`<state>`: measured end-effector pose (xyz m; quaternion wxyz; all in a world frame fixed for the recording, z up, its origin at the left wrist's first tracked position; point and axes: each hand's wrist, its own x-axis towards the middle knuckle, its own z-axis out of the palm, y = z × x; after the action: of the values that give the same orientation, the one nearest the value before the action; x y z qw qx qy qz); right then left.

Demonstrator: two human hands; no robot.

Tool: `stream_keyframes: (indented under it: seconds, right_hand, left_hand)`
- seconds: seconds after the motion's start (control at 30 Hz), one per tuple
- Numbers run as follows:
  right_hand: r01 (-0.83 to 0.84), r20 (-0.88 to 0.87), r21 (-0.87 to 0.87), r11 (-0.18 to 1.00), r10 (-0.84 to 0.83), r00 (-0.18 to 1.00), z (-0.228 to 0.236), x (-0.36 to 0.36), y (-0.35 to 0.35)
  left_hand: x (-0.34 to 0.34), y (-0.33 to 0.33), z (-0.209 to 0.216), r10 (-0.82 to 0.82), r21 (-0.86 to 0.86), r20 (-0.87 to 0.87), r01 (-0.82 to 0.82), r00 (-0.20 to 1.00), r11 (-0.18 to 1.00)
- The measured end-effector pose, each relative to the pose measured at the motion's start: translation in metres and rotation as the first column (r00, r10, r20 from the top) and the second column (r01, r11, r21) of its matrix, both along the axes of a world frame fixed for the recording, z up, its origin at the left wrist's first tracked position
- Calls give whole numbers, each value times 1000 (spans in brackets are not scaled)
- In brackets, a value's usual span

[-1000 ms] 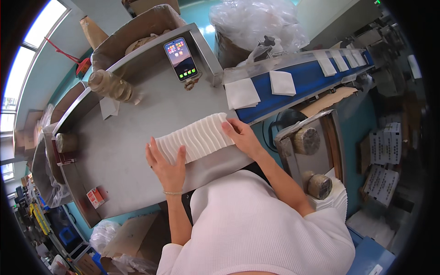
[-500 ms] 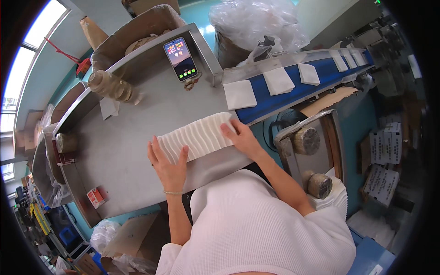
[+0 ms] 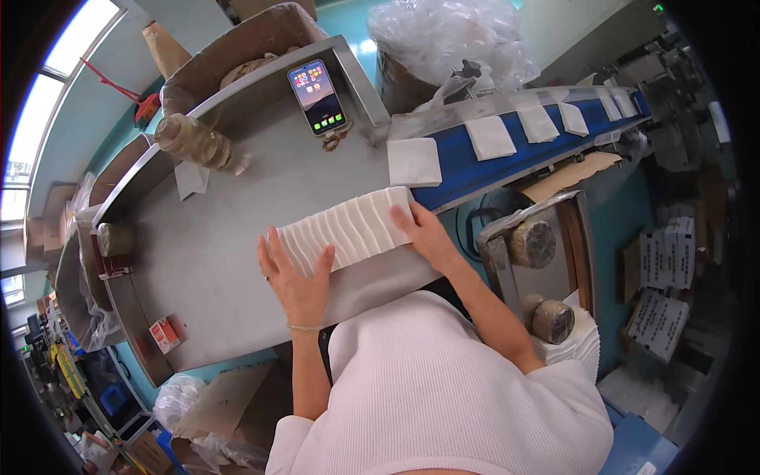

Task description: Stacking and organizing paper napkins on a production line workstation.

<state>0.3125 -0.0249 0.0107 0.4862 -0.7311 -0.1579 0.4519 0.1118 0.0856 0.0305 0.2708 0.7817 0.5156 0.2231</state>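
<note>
A row of folded white paper napkins [image 3: 348, 229] stands on edge across the metal table, its upper edges forming wavy ridges. My left hand [image 3: 299, 283] is curved around the left end, with the thumb on the near side and the fingers on the far side. At the right end, my right hand [image 3: 430, 240] grips the row, its fingers partly hidden behind the last napkins. Just beyond that end, a flat napkin [image 3: 414, 162] lies where the blue conveyor belt [image 3: 455, 176] meets the table. More folded napkins lie spaced out along the belt.
A lit phone [image 3: 317, 99] leans at the table's back wall. A wrapped brown roll [image 3: 194, 144] lies at the back left, and a small red-and-white box [image 3: 165, 336] at the front left. Right of me, a tray [image 3: 582, 237] holds brown rolls. Clear plastic bags [image 3: 451, 39] rise behind the belt.
Both hands keep hold of the napkin row, and the right hand sits slightly farther right. The napkins along the belt have changed position.
</note>
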Motion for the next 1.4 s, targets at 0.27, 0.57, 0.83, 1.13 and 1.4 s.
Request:
stream_keyframes:
  seconds: [0.27, 0.57, 0.83, 1.13, 1.4]
  right_hand:
    - [-21, -604, 49, 999, 47, 796, -25, 8, -14]
    - [-84, 70, 147, 986, 74, 995, -7, -11, 10]
    - [-36, -389, 85, 996, 67, 919, -19, -13, -3]
    - [163, -479, 167, 972, -64, 876, -20, -11, 12]
    - [186, -199, 27, 982, -177, 964, -16, 1, 14]
  left_hand:
    - [7, -3, 7, 16, -14, -193, -19, 981, 1000]
    - [14, -10, 3, -37, 21, -54, 38, 998, 999]
    - [29, -15, 5, -1, 82, -238, 21, 971, 996]
    - [29, -13, 6, -21, 32, -211, 28, 977, 999]
    - [29, -14, 7, -46, 23, -147, 50, 988, 999]
